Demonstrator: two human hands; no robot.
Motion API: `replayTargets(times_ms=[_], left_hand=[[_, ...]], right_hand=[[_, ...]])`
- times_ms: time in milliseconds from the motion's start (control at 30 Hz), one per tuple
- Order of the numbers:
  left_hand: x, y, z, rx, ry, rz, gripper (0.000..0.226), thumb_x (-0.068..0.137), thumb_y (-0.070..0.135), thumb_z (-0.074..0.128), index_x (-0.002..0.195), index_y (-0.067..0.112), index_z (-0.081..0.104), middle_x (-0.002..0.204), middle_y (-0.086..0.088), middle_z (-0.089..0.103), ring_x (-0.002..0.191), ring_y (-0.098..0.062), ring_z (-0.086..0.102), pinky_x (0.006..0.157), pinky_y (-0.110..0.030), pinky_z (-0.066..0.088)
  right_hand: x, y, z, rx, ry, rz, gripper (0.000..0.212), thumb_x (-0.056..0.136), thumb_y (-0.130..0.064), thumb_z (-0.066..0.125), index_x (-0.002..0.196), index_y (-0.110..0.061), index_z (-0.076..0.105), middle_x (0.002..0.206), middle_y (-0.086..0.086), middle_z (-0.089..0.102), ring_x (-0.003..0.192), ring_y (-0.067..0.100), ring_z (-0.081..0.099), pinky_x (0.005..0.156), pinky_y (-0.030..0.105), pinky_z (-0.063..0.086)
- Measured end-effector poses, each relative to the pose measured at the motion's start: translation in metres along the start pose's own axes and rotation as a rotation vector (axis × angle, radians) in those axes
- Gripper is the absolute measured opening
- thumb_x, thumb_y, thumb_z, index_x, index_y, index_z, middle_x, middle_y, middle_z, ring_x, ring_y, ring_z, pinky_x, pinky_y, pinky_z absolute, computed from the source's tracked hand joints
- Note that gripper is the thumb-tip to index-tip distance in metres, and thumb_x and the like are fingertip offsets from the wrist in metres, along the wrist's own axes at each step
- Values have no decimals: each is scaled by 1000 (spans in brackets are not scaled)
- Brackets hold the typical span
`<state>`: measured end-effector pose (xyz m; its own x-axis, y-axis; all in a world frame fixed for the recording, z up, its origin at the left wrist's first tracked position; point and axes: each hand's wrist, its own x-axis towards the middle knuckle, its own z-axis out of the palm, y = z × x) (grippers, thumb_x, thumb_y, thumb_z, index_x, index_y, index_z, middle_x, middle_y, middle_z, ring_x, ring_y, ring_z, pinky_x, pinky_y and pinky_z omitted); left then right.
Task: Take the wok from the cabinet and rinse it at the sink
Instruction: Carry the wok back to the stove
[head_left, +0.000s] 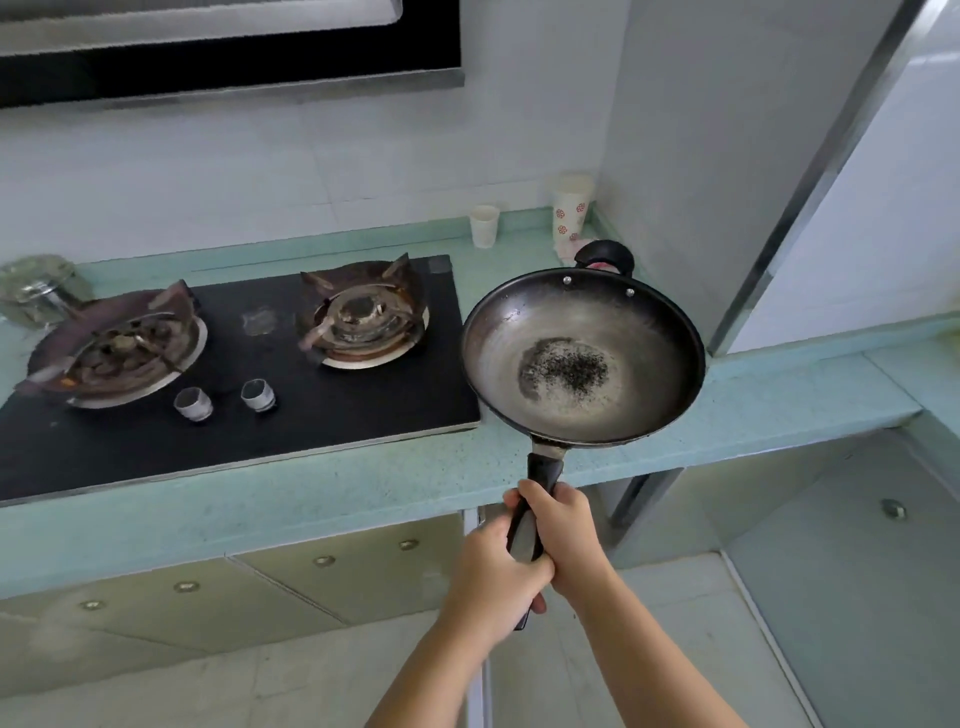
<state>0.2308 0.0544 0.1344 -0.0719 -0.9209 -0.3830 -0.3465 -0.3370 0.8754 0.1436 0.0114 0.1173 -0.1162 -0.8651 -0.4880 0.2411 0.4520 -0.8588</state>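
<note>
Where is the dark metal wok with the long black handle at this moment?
In the head view, the dark metal wok is held above the pale green countertop, right of the black gas stove, by the left hand and right hand.

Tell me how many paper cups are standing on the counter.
2. A small plain white paper cup stands behind the stove's right end; a taller flower-printed white paper cup stands in the corner, beyond the dark metal wok. More could hide behind the wok.
</note>
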Motion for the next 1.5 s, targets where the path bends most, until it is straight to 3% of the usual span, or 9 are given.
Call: replayTargets(times_ms=[100,233,433,533,633,933,1200,1333,1500], left_hand=[[25,2,-31,7,-73,23,19,68,12,56,74,30,60,48,9,62,36,-12,57,37,-20,42],[56,1,-64,54,-115,69,20,68,10,59,67,30,59,46,9,62,34,-11,57,35,-17,40],[93,0,-94,92,-219,104,19,72,11,60,70,30,59,45,15,62,35,-6,56,34,-12,37],[109,0,-106,111,-255,124,18,72,12,61,75,29,63,47,12,63,36,-8,58,35,-14,38],[123,1,-115,131,-275,142,16,73,12,61,82,25,65,51,8,65,38,-10,60,35,-15,38],[167,7,-145,189,-337,150,6,74,14,62,76,19,66,49,8,63,38,-11,59,34,-20,37],[205,10,-173,299,-401,185,8,77,20,64,74,27,65,47,10,63,39,-8,60,40,-24,43],[220,14,-188,347,-409,198,3,75,22,64,78,20,65,57,1,66,43,-12,63,41,-25,46],[234,13,-204,406,-383,244,6,77,25,68,81,26,64,56,6,67,44,-11,65,42,-19,49]], right_hand=[[16,-5,28,44,79,-3,16,81,-6,54,67,-6,58,61,2,64,60,21,58,59,33,48],[41,-4,58,87,158,-6,13,81,-7,55,68,-7,58,57,-1,64,56,18,58,53,29,49],[70,-6,85,89,257,-18,11,79,-11,57,69,-9,59,66,3,65,61,20,58,61,33,50],[82,-7,95,114,267,-28,10,80,-11,56,72,-7,58,62,1,64,54,15,58,52,27,50],[93,-10,104,160,293,-33,9,81,-10,55,72,-8,55,64,1,67,56,15,60,55,28,52],[126,-17,131,228,332,-42,16,82,-12,55,66,-11,58,65,1,68,60,18,61,59,30,52],[150,-20,149,303,276,-34,17,86,-16,57,72,-8,62,68,-2,71,64,16,64,63,29,54],[159,-25,156,409,172,-17,13,88,-15,58,81,-4,60,80,5,70,74,20,65,78,36,55],[164,-27,161,539,45,-8,10,87,-10,58,91,0,58,84,8,70,74,19,68,69,32,57]])
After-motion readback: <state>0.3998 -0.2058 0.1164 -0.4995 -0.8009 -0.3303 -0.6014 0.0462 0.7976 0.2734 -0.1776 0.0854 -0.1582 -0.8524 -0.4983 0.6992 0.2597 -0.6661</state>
